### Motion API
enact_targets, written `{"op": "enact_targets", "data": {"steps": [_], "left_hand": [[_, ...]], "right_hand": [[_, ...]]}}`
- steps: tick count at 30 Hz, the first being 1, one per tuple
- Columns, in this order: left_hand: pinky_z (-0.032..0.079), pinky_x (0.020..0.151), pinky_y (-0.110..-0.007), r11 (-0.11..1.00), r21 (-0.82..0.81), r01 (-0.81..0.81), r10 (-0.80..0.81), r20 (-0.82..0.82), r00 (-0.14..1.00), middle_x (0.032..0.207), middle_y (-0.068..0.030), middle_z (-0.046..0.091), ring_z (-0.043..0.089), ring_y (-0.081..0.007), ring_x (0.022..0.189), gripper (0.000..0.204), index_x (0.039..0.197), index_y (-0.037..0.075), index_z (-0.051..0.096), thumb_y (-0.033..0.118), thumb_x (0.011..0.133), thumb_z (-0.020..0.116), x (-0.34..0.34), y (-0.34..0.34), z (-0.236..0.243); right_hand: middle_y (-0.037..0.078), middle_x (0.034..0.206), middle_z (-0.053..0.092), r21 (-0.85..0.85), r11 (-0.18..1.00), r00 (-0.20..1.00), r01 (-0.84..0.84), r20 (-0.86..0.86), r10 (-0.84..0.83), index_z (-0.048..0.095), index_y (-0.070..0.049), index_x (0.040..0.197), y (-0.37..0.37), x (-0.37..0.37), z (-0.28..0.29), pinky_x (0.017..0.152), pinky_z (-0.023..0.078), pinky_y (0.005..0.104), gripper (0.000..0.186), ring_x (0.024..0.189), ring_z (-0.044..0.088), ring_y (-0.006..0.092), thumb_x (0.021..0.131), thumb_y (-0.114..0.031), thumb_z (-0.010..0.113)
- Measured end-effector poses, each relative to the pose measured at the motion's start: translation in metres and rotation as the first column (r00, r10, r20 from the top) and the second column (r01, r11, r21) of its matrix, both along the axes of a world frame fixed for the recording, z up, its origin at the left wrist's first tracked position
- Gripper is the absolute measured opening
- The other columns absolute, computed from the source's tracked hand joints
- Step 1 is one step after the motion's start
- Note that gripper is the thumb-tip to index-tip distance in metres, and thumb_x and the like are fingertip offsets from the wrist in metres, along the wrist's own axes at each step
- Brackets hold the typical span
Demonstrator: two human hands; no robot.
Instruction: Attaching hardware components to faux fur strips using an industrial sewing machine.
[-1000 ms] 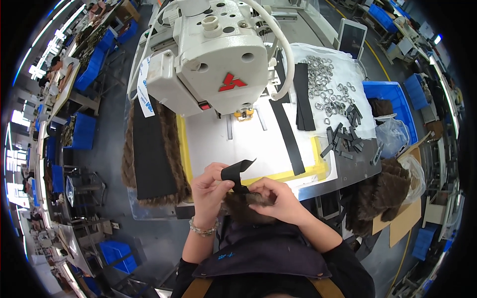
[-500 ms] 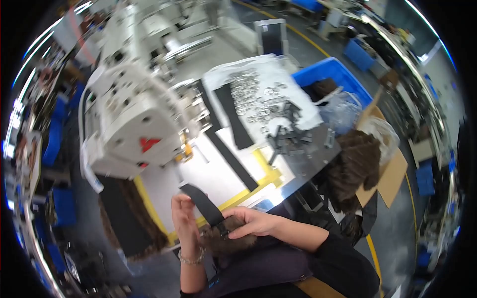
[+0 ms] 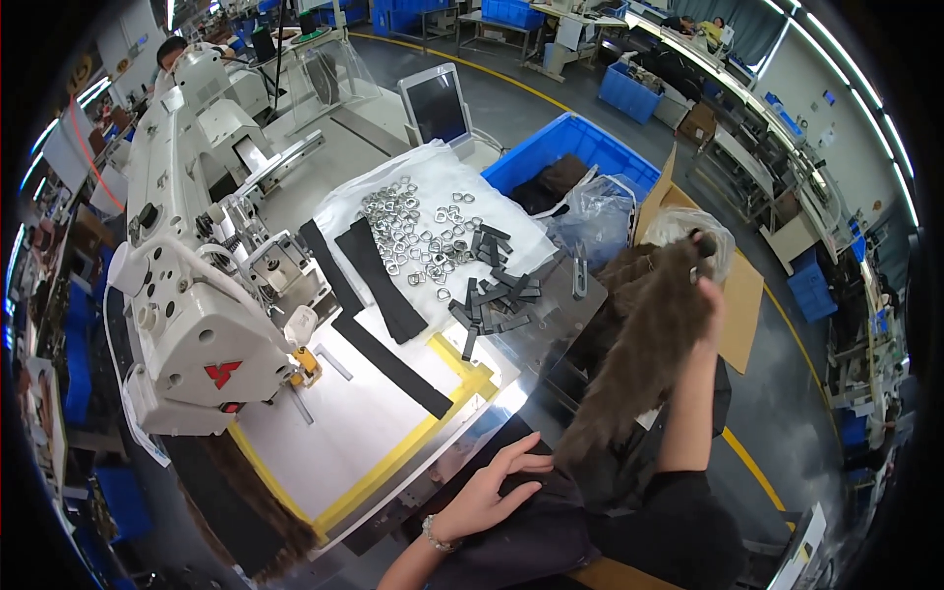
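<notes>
My right hand [image 3: 710,313] is raised at the right, closed on the upper end of a long brown fur strip [image 3: 639,359]. A small dark fitting shows at the top of that end. The strip slopes down toward my lap, in front of a cardboard box [image 3: 742,315]. Near its lower end my left hand [image 3: 497,492] is open, fingers spread and apparently holding nothing. A white industrial sewing machine [image 3: 192,329] stands at the left, over a white work plate [image 3: 344,423] edged with yellow tape.
Metal rings [image 3: 403,231] and short black strap pieces [image 3: 492,295] lie behind the plate, with longer black strips [image 3: 379,280] beside them. A blue bin [image 3: 580,147] stands beyond. Fur-backed black material [image 3: 231,501] hangs at the front left. A small screen [image 3: 438,106] stands at the back.
My right hand has swung from the lap to the upper right with the fur piece. My left hand has come away from the black strap and opened. The view has shifted.
</notes>
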State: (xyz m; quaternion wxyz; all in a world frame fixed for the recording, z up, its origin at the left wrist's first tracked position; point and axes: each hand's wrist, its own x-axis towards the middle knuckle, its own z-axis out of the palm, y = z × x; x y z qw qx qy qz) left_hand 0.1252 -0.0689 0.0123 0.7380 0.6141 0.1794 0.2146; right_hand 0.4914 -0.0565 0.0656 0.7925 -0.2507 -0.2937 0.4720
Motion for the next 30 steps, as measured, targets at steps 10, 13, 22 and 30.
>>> {"op": "enact_targets", "data": {"steps": [10,13,22,30], "left_hand": [[0.043,0.104,-0.037,0.847,0.471,-0.248,0.302,-0.041,0.953,0.127,-0.0119,0.061,0.057,-0.028,0.119,0.052,0.134,0.003,0.05,0.006,0.085,0.068,-0.007,0.005,-0.009],[0.045,0.1,-0.037,0.79,0.535,-0.298,0.395,-0.073,0.916,0.124,-0.0097,0.062,0.059,-0.0276,0.114,0.043,0.127,0.005,0.058,0.007,0.086,0.068,-0.016,0.005,-0.007],[0.047,0.091,-0.035,0.708,0.596,-0.379,0.482,-0.016,0.876,0.111,-0.0044,0.067,0.062,-0.0233,0.103,0.029,0.113,0.011,0.068,0.006,0.085,0.068,-0.047,0.002,-0.012],[0.046,0.094,-0.037,0.711,0.606,-0.357,0.541,-0.146,0.828,0.114,-0.0094,0.066,0.061,-0.0273,0.105,0.032,0.113,0.005,0.066,0.004,0.081,0.07,-0.057,0.007,-0.022]], "right_hand": [[0.014,0.138,0.053,-0.514,0.531,0.707,0.673,0.658,-0.259,0.047,-0.003,0.137,-0.026,0.215,-0.105,0.106,0.038,0.0372,0.06,0.128,0.048,0.0278,0.091,-0.038,0.063],[0.022,0.138,0.051,-0.279,0.242,0.303,0.929,0.95,-0.07,0.043,0.003,0.141,-0.025,0.192,-0.144,0.106,0.036,0.0374,0.07,0.13,0.047,0.0343,0.091,-0.042,0.065],[0.012,0.138,0.048,0.436,0.243,-0.425,0.866,0.9,-0.1,0.059,-0.013,0.127,-0.018,0.156,-0.089,0.104,0.034,0.047,0.039,0.129,0.045,0.0323,0.092,-0.03,0.062],[0.015,0.139,0.044,0.379,0.606,-0.324,0.699,0.924,-0.203,0.06,-0.005,0.121,0.038,0.013,-0.028,0.108,0.034,0.0405,0.03,0.131,0.042,0.0326,0.091,-0.009,0.062]]}}
